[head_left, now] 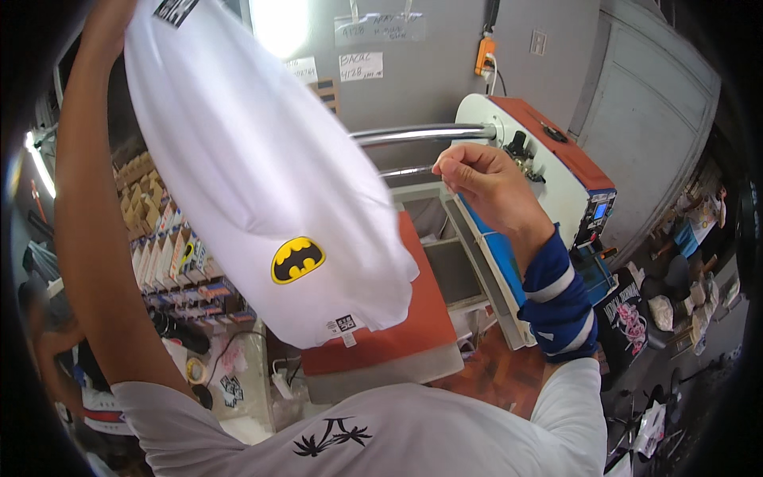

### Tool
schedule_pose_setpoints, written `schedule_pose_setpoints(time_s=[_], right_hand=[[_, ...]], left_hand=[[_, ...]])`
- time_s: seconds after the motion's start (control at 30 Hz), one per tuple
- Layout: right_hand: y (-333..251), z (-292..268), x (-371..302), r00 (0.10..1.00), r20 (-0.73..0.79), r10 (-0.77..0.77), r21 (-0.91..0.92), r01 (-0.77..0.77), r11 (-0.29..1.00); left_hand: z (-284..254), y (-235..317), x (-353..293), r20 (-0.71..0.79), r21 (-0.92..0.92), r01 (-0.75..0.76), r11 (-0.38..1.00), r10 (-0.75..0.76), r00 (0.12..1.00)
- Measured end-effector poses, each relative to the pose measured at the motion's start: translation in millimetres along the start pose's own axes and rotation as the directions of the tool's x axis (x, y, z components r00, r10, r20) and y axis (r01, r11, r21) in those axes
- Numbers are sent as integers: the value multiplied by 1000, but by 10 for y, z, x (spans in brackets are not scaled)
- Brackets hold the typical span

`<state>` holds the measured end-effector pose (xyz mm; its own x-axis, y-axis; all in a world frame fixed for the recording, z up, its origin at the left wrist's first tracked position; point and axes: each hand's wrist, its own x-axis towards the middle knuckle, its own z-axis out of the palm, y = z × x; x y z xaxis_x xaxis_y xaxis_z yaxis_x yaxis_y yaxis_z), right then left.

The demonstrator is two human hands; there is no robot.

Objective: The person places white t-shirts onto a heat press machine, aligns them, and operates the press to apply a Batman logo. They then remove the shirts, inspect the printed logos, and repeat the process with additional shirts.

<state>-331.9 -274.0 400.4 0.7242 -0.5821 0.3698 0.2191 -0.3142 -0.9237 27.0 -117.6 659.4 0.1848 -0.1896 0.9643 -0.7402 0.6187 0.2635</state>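
Note:
A white T-shirt [262, 151] hangs from my left hand [110, 20], raised at the upper left and closed on the cloth; the frame's edge cuts off part of that hand. The shirt bears an oval yellow-and-black bat emblem [298, 260] and, close to its lower end, a small black-and-white printed label [343, 324]. Its lower part hangs over the red pad [425, 314] of a heat press. My right hand [493, 183] is up in front of the press's chrome bars [429, 133], thumb and fingers pinched together. Nothing shows between them.
The white press housing [509, 131] with an orange top stands at the right, with a blue-covered plate [494, 250] below. Boxes and packets [171, 254] fill the left side. A tape roll [195, 370] lies on the table. Behind the press is a grey door [648, 111].

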Motion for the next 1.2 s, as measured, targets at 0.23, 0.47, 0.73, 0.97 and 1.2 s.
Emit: schedule_pose_setpoints(time_s=[0.23, 0.47, 0.73, 0.97, 1.2], right_hand=[[594, 1273, 632, 963, -135, -232, -164, 210, 964], [640, 861, 795, 903, -282, -325, -438, 180, 881], [-442, 453, 381, 996, -5, -86, -38, 86, 996], [-848, 423, 263, 1000, -30, -1, 240, 8, 971], [-780, 299, 180, 866, -298, -402, -628, 139, 766]], left_hand=[[-756, -1037, 916, 323, -507, 277, 816, -118, 939], [-191, 188, 79, 162, 263, -57, 963, 14, 987], [-972, -642, 103, 36, 215, 236, 948, -250, 968], [-949, -561, 127, 7, 17, 274, 962, -274, 962], [-660, -561, -225, -33, 35, 202, 979, -201, 979]])
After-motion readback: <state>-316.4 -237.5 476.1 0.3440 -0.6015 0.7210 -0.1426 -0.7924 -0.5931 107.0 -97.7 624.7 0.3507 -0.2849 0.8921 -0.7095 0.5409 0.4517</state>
